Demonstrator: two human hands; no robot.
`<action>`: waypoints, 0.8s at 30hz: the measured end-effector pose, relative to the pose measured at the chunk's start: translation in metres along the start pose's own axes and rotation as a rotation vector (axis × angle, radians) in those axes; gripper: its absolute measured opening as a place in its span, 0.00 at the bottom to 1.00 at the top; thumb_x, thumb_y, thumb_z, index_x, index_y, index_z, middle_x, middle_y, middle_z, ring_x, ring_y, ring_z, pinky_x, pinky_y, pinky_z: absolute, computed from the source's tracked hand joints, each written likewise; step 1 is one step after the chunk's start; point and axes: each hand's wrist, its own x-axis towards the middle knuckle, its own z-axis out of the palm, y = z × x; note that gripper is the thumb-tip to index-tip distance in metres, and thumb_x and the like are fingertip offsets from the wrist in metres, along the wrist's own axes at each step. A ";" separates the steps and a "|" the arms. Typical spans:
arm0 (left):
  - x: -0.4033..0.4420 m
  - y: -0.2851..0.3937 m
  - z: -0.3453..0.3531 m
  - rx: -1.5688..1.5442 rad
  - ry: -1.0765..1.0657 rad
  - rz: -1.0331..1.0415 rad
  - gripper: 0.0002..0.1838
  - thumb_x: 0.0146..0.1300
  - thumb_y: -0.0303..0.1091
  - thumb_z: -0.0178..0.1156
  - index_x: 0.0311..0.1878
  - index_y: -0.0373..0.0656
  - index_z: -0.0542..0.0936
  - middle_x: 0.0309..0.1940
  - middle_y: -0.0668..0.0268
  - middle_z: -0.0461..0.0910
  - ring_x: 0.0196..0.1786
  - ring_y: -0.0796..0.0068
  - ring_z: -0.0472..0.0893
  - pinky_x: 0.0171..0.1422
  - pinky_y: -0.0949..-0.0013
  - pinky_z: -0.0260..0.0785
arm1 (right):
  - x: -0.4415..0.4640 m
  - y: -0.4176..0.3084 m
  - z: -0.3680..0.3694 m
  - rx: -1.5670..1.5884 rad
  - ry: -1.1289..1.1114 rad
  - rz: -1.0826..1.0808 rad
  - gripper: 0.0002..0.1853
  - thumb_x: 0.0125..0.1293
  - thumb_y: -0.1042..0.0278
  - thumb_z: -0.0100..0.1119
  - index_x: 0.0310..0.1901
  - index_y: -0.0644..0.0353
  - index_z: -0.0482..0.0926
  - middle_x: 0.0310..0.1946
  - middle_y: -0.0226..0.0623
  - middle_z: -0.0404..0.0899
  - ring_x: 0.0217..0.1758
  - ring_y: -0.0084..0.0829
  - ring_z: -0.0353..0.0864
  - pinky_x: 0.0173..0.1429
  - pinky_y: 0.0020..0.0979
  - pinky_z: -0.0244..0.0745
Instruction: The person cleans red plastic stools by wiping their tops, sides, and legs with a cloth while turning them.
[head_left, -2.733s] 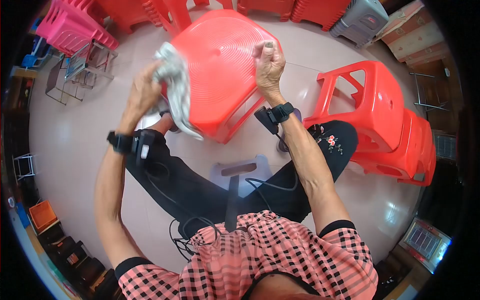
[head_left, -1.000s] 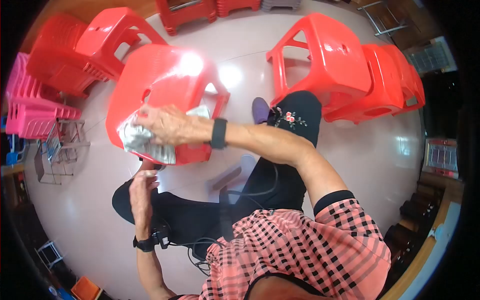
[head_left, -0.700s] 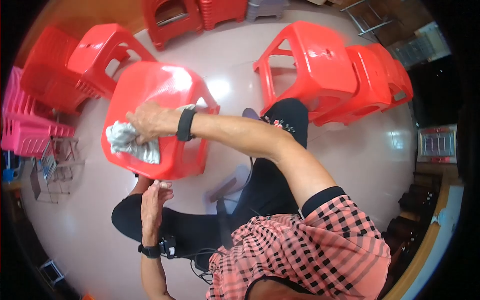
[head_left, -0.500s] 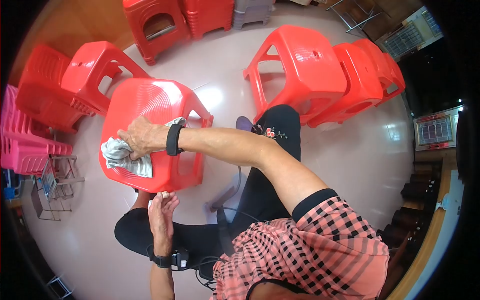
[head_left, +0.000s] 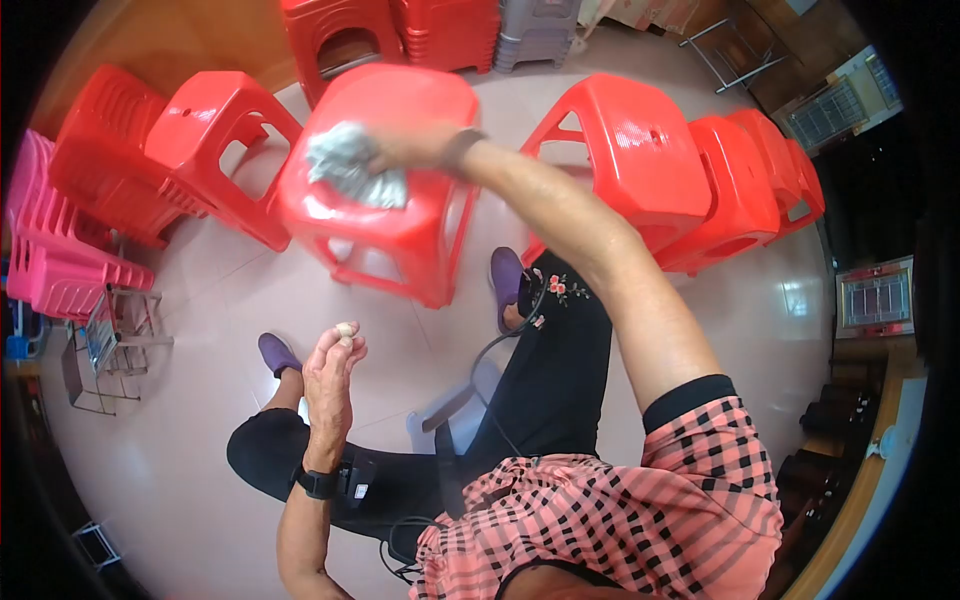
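A red plastic stool point(head_left: 390, 245) stands upright in front of me. On the left part of its seat lies a crumpled grey-white cloth point(head_left: 350, 165). My right hand point(head_left: 405, 147), blurred by motion, is closed on the cloth's right side. My left hand point(head_left: 330, 375) is raised over the floor, below the stool and apart from it. Its fingers are bent and spread a little, and nothing shows in them.
More red stools point(head_left: 650, 150) stand in a row at the right, and another red stool point(head_left: 215, 125) is at the left beside stacked ones. Pink stools point(head_left: 70, 240), a metal folding frame point(head_left: 125, 330) and grey stacked stools point(head_left: 535, 35) line the room. A bluish stool point(head_left: 430, 415) is under me.
The stool in front has moved forward and to the right, away from my left hand. My right hand and the cloth have moved with it. My feet now show more fully.
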 end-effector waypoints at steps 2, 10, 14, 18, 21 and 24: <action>0.002 -0.007 -0.006 0.006 0.013 -0.027 0.18 0.67 0.36 0.56 0.54 0.32 0.76 0.50 0.61 0.77 0.50 0.72 0.78 0.59 0.68 0.71 | -0.014 0.007 -0.041 -0.079 -0.026 0.221 0.32 0.54 0.44 0.65 0.56 0.54 0.72 0.48 0.48 0.81 0.52 0.48 0.80 0.54 0.45 0.75; 0.034 -0.044 -0.033 0.207 0.002 -0.142 0.19 0.64 0.43 0.57 0.48 0.36 0.79 0.39 0.67 0.76 0.44 0.76 0.76 0.53 0.72 0.69 | -0.026 0.035 -0.060 -0.229 0.275 0.381 0.29 0.55 0.49 0.65 0.57 0.52 0.74 0.49 0.47 0.79 0.52 0.47 0.81 0.51 0.46 0.78; 0.059 -0.040 -0.028 0.328 -0.081 -0.242 0.15 0.62 0.43 0.58 0.41 0.40 0.79 0.34 0.72 0.74 0.39 0.80 0.73 0.48 0.74 0.67 | -0.011 -0.011 -0.023 -0.219 0.310 0.124 0.20 0.57 0.57 0.61 0.51 0.52 0.77 0.54 0.51 0.74 0.45 0.50 0.83 0.47 0.49 0.79; 0.082 -0.019 -0.025 0.382 -0.136 -0.147 0.13 0.61 0.43 0.57 0.36 0.43 0.79 0.31 0.74 0.74 0.38 0.81 0.72 0.47 0.75 0.66 | -0.004 -0.009 0.015 -0.431 0.281 0.140 0.12 0.59 0.64 0.56 0.44 0.53 0.79 0.59 0.65 0.68 0.39 0.49 0.85 0.44 0.46 0.80; 0.099 -0.015 -0.035 0.385 -0.125 -0.121 0.13 0.61 0.43 0.57 0.36 0.43 0.79 0.32 0.74 0.75 0.38 0.82 0.72 0.47 0.74 0.66 | -0.007 0.001 0.024 -0.624 0.315 0.150 0.09 0.59 0.67 0.53 0.40 0.54 0.80 0.59 0.73 0.65 0.34 0.47 0.85 0.40 0.43 0.80; 0.110 -0.022 -0.051 0.342 -0.111 -0.098 0.13 0.61 0.44 0.57 0.36 0.43 0.80 0.32 0.73 0.76 0.37 0.82 0.72 0.45 0.74 0.67 | -0.023 0.023 0.007 -0.631 0.300 0.164 0.07 0.60 0.68 0.53 0.38 0.54 0.78 0.60 0.73 0.65 0.32 0.48 0.85 0.37 0.44 0.80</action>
